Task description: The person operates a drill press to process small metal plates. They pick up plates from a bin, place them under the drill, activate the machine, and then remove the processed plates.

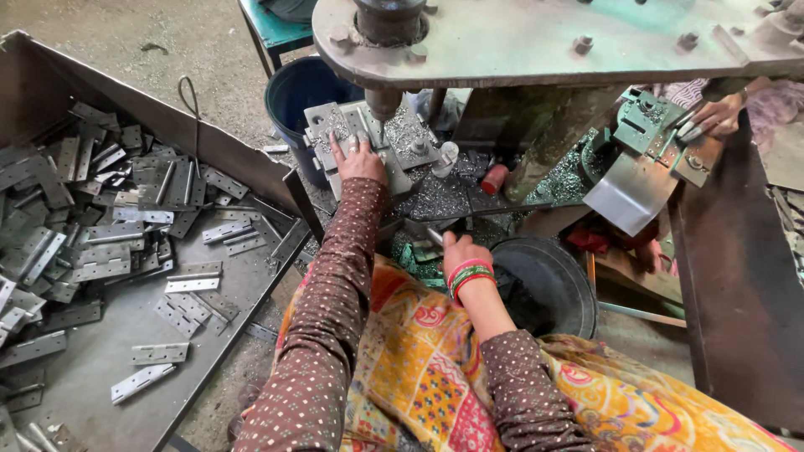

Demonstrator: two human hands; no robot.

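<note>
Dull grey metal hinges (100, 243); gritty steel press bed (368, 138).

- No packages, labels, signs or screens show anywhere in this view.
</note>
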